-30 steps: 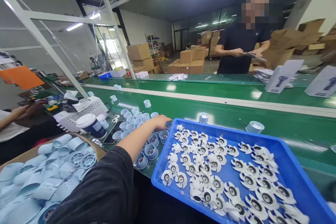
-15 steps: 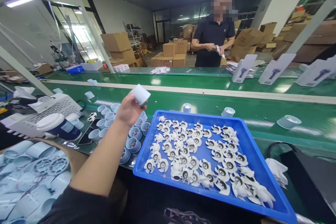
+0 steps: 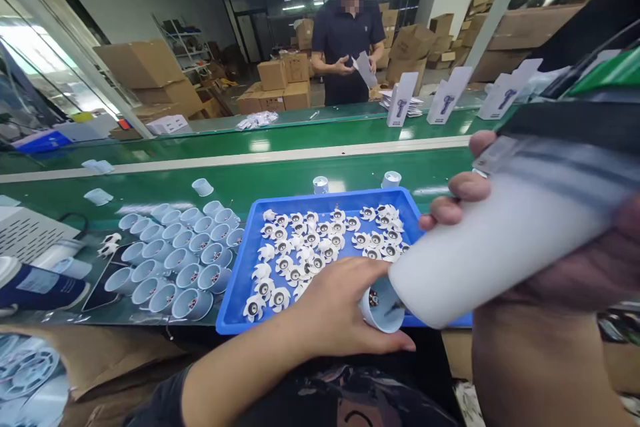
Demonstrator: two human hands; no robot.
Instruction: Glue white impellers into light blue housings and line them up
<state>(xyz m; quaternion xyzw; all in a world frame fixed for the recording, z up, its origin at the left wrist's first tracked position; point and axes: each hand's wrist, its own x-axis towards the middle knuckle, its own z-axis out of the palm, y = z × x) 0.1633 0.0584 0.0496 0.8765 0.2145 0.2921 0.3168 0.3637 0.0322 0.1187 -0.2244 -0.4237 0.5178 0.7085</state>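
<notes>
Low over the blue tray's near side, my left hand (image 3: 345, 310) is closed around a light blue plastic cup (image 3: 381, 320). The cup's open mouth is tilted to the right, and small parts show inside it. My right hand (image 3: 465, 197) grips a thick white-bodied power screwdriver (image 3: 465, 247), large and close to the camera. The screwdriver's thin bit reaches into the cup; whether it touches a screw cannot be seen. Under and beyond my left hand, the blue tray (image 3: 231, 307) holds many white fan impellers (image 3: 280, 297).
Rows of light blue cups (image 3: 180, 259) stand left of the tray. More cups (image 3: 203, 187) sit on the green conveyor (image 3: 280, 177). At far left are a paper coffee cup (image 3: 37, 287) and a box of blue parts (image 3: 30, 373). A co-worker (image 3: 349, 47) stands across the line.
My left hand has come down and right from above the cup rows, with a cup in it. My right hand and the screwdriver have entered from the right. The view has turned right.
</notes>
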